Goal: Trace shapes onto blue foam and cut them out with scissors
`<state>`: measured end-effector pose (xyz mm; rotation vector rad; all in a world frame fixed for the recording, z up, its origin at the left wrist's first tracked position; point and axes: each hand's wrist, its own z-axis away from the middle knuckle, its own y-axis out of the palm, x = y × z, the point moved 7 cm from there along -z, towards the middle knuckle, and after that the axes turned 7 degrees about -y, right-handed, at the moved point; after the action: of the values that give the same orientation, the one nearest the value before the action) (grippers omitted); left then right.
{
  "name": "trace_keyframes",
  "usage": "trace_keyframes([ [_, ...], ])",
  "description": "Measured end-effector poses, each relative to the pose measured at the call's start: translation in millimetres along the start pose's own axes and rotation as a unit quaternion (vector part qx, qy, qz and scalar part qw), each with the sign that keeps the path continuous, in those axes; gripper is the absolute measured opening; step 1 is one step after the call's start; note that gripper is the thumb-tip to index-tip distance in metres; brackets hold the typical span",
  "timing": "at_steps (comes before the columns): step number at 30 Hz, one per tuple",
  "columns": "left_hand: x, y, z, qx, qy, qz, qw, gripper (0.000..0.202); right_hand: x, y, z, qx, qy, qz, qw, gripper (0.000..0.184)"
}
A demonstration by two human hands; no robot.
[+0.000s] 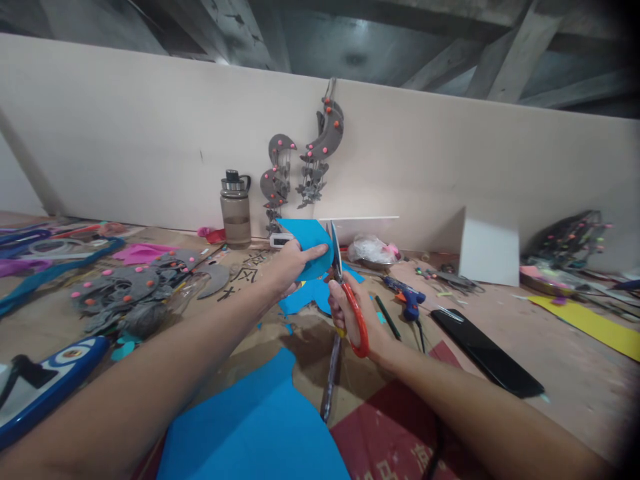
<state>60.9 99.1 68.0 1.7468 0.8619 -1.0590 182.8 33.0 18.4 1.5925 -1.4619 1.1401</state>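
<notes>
My left hand pinches a piece of blue felt-like sheet between thumb and fingers, holding it up above the table. In my right hand is a pair of scissors with red handles, its blades pointing up. The blades stand slightly apart at the right edge of the blue piece. Below both hands, more blue cut pieces lie on the table. A large blue sheet with a curved edge lies closest to me.
A hot glue gun, a dark pen and a black phone lie to the right. Grey felt pieces with coloured balls are at the left. Behind stands a water bottle, near grey crescent hangings on the white partition.
</notes>
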Motion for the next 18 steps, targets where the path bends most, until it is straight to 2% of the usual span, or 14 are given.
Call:
trace_keyframes([
  [10, -1.8, -0.4, -1.0, 0.013, -0.007, -0.002, 1.0, 0.032, -3.3, 0.9, 0.8, 0.01, 0.012, -0.021, 1.0, 0.037],
  [15, -6.5, -1.5, -0.3, 0.003, -0.027, 0.008, 1.0, 0.038, -2.1, 2.1, 0.7, 0.008, 0.019, -0.026, 0.999, 0.04],
  [18, -8.9, -4.8, -1.5, -0.006, -0.036, 0.007, 0.999, 0.039, -1.1, 1.5, -0.2, 0.0, 0.001, -0.013, 1.0, 0.041],
])
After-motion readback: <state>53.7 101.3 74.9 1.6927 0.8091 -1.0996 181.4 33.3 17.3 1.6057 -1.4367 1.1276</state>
